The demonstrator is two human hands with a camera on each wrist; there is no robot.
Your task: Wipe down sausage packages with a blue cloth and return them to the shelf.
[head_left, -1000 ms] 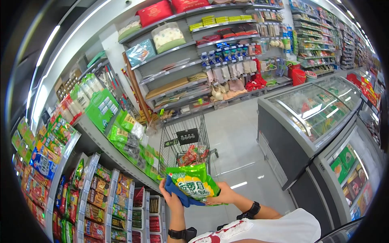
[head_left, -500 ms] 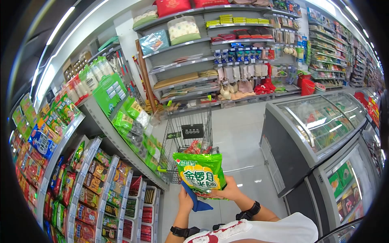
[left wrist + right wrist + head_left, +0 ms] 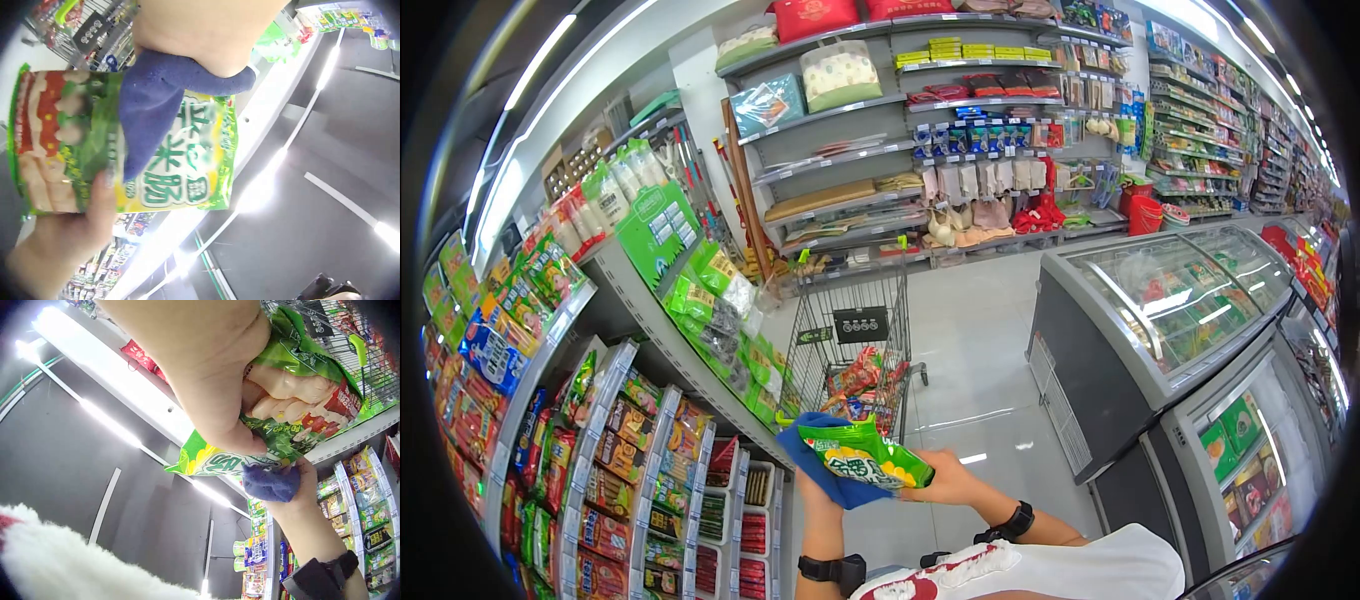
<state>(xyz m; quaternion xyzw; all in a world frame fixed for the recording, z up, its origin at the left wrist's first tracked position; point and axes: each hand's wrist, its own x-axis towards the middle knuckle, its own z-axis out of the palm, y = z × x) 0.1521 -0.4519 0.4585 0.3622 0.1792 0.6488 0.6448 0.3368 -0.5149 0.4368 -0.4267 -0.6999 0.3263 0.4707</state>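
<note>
Down at 6 o'clock in the head view, a shiny green snack bag point(image 3: 862, 460) is tilted between both hands: yellow patches, chunky white-edged green characters, plus sausages printed near a red patch. Right hand point(image 3: 948, 480) pinches its 4 o'clock end, thumb curled over. Left hand point(image 3: 812, 492) grips a blue cloth point(image 3: 150, 103) against the bag; can't tell how tightly, the cloth hides most fingertips.

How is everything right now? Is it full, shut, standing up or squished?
Green bag: tilted, looks sealed
Blue cloth: crumpled, against the bag
Left hand: grips the cloth
Right hand: grips the bag
Shopping cart: upright, packets inside
Red bucket: upright
Chest freezer: stocked; can't tell if fully shut
</note>
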